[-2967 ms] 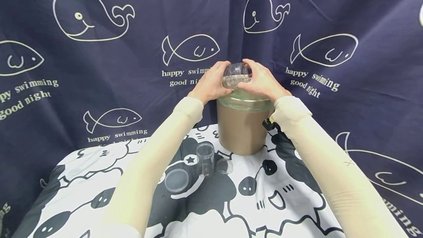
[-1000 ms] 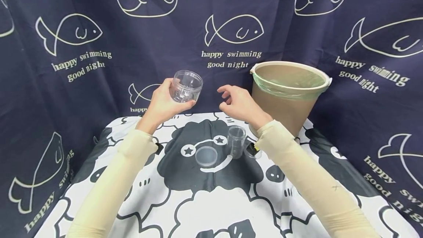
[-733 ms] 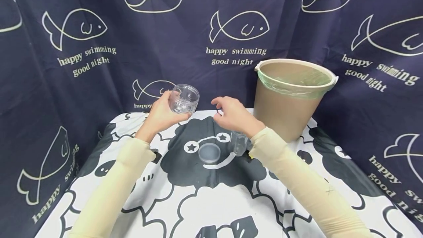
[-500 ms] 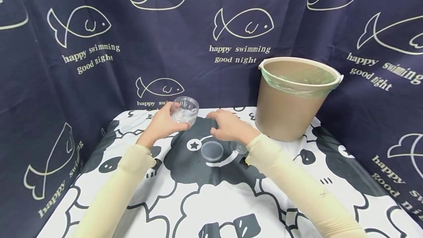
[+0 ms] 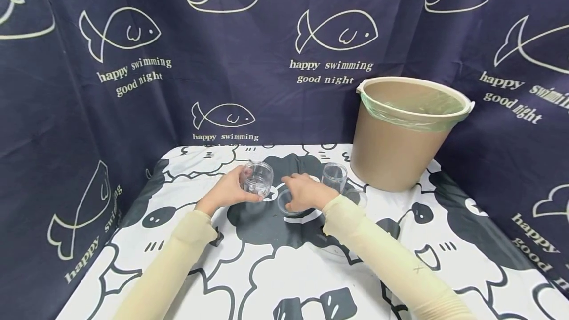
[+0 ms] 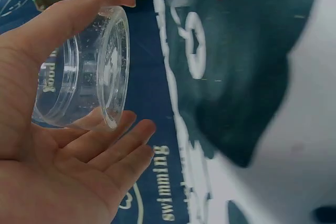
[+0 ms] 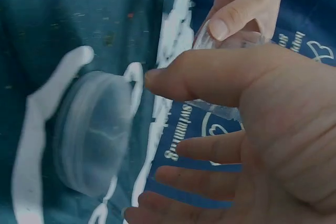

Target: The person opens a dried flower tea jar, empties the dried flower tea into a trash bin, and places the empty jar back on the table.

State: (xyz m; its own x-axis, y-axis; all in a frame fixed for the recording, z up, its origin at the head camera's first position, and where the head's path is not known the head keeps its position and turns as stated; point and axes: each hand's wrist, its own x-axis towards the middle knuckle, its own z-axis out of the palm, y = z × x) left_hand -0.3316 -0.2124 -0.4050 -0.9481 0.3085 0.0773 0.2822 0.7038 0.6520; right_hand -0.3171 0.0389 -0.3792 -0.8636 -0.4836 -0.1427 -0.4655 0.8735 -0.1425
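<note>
In the head view my left hand [image 5: 228, 190] grips a clear plastic jar [image 5: 259, 181], low over the dark cloud print on the cloth. The left wrist view shows the thumb along one side of this jar [image 6: 84, 74] and the fingers under the other. To the right, my right hand [image 5: 305, 193] reaches down over a round translucent lid [image 5: 284, 202] and partly covers it. In the right wrist view its thumb and fingers [image 7: 205, 150] are spread apart beside the lid [image 7: 97, 135], with nothing between them.
A taller clear jar [image 5: 334, 176] stands just right of my right hand, with a flat clear lid [image 5: 357, 198] beside it. Behind, on the right, is a brown bin [image 5: 395, 149] with a green liner. A dark blue curtain [image 5: 275, 98] hangs along the back.
Both hands were over the bin with the jar, then moved left and apart. My left hand has since lowered the jar toward the cloth; my right hand has come down to the lid.
</note>
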